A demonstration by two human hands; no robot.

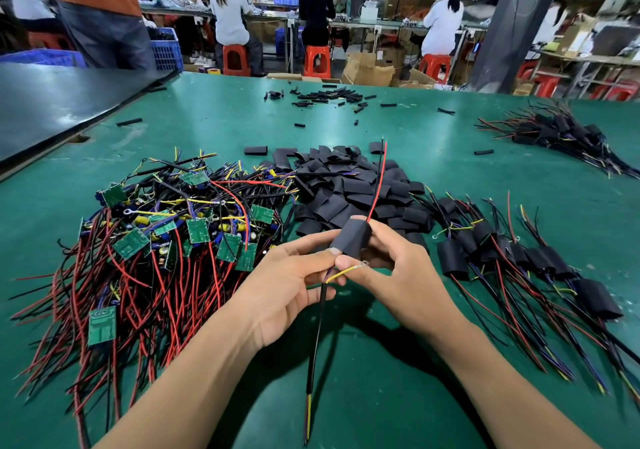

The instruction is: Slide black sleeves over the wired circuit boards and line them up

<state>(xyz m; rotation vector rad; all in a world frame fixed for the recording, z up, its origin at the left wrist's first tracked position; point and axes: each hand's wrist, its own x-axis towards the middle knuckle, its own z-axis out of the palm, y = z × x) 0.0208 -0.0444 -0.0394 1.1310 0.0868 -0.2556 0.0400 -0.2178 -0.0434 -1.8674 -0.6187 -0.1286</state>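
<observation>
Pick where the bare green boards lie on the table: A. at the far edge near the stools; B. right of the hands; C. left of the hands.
C: the bare green boards lie in a tangle beside the left hand, while the row past the right hand is all sleeved boards.

Sleeving at a green workbench (381,126)
Left hand (287,286) and right hand (398,275) pinch a black tubular sleeve (351,237), with a thin red wire (377,189) poking out.

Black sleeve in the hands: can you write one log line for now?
left hand: pinches wires | right hand: grips black sleeve | bare boards pile: left | sleeved row: right
</observation>
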